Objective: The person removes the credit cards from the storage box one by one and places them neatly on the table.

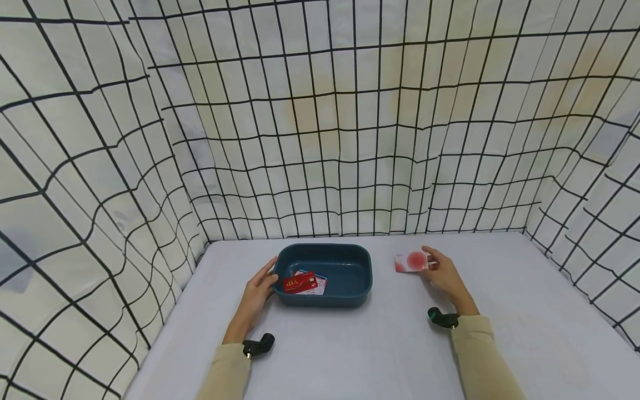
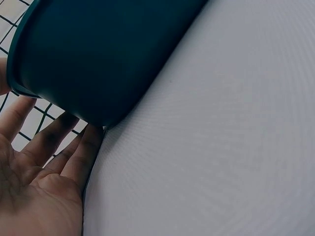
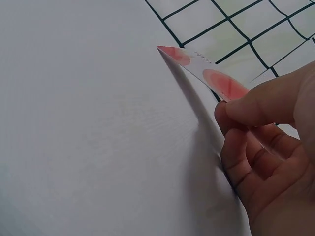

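Note:
A dark teal rectangular bin (image 1: 350, 301) stands on the table, with a red VIP card (image 1: 299, 283) and other cards beneath it at its left end. My left hand (image 1: 257, 291) holds the bin's left end, thumb at the rim and fingers along the outer wall; in the left wrist view the fingers (image 2: 81, 152) reach under the rim. To the right of the bin, my right hand (image 1: 445, 276) pinches a white card with a pink-red circle (image 1: 412, 261) by its right end. The right wrist view shows this card (image 3: 202, 64) tilted, one corner close to the table.
The white table (image 1: 350, 355) carries the bin. A white sheet with a black grid net (image 1: 350, 139) closes off the back and both sides. Each wrist wears a small black camera (image 1: 259, 345).

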Demonstrator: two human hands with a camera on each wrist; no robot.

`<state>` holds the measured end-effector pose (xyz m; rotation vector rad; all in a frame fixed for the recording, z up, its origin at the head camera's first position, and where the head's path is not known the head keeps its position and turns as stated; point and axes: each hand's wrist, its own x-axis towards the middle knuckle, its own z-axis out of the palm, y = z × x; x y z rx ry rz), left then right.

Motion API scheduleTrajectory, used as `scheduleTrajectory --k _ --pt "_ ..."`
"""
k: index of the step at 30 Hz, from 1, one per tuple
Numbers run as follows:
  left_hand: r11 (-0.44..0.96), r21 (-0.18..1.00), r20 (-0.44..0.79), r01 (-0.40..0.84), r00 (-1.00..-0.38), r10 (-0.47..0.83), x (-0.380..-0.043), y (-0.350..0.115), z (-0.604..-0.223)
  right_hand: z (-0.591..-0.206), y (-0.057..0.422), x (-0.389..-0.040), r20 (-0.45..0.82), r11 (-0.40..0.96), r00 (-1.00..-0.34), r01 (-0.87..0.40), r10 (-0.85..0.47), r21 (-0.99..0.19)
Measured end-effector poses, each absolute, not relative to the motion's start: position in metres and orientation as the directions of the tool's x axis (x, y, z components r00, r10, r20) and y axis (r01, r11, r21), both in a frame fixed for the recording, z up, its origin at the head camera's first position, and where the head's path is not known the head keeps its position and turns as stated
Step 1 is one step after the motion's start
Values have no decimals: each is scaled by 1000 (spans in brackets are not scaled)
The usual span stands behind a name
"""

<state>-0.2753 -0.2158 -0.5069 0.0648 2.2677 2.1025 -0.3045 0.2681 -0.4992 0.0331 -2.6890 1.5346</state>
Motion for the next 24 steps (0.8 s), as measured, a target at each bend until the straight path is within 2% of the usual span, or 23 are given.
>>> scheduleTrajectory --k 24 --pt "65 998 7 11 -998 68 -275 -217 -507 -506 265 -313 37 617 -999 -29 0 -786"
